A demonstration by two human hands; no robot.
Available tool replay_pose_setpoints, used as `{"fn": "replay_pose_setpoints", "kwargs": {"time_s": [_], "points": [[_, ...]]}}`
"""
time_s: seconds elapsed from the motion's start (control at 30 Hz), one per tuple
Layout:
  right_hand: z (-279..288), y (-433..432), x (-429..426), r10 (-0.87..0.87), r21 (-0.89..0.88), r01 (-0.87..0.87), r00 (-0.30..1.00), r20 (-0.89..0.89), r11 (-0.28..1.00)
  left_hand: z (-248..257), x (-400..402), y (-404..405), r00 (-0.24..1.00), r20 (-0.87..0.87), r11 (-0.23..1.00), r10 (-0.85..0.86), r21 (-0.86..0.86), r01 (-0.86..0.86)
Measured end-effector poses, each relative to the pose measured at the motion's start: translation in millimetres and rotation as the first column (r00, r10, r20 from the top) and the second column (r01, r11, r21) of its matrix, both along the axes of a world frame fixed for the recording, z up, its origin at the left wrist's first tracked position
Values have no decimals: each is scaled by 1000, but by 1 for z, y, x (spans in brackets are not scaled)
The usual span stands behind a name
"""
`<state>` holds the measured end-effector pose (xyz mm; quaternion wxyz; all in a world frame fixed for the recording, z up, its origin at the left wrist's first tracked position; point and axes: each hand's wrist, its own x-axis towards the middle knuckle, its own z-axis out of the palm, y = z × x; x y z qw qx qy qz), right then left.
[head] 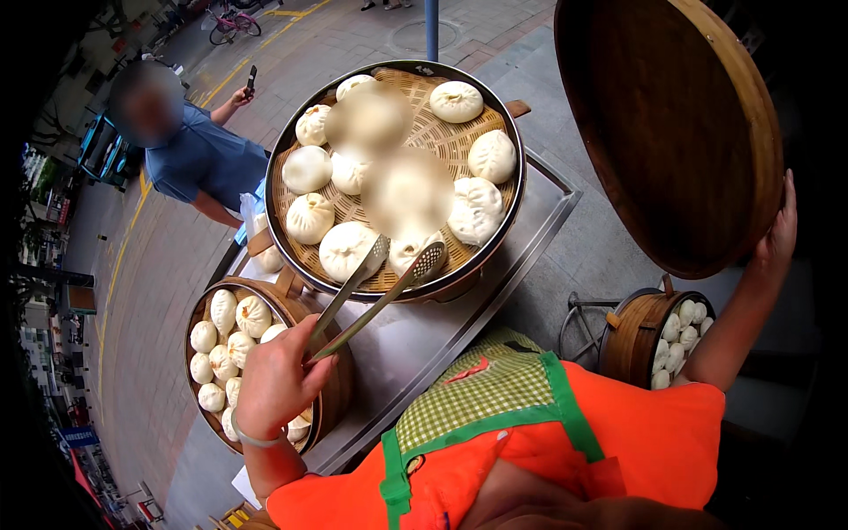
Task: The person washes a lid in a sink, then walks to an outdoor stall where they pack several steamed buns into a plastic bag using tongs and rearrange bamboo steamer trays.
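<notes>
My left hand [281,381] grips metal food tongs [358,305] by the handle end. The perforated tips lie apart, over the near edge of a round bamboo steamer [457,281], one beside a large bun [348,250], the other at the bun near it [412,253]. Several white steamed buns rest on the woven base; two patches there are blurred. My right hand [776,228] holds up a large round wooden lid [676,139] by its rim, tilted with its dark inner side showing.
A second steamer [334,391] of smaller buns stands at the left on the metal table [424,344]. Another steamer [623,338] stands at the right by a metal stand [576,324]. Across the table, a person in blue [205,162] holds a phone [252,79]. A blue pole [432,30] rises beyond.
</notes>
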<state>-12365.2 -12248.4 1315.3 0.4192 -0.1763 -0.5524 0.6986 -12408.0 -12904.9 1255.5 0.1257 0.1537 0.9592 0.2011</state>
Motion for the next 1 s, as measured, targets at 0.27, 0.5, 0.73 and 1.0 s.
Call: {"fn": "replay_pose_setpoints", "kwargs": {"time_s": [0.27,0.5,0.73,1.0], "points": [[-152,-19,0,-113,113,78,932,343,990,6,17,-3,996,-90,998,13,-57,-19],[-354,21,16,-256,254,129,781,569,959,22,10,7,996,-36,981,-85,-177,78],[-452,12,28,-213,95,199,739,639,975,36,11,20,988,-68,947,-137,-303,110],[-515,20,27,-130,-275,384,757,640,882,15,42,9,974,-227,979,14,-196,-59]]}}
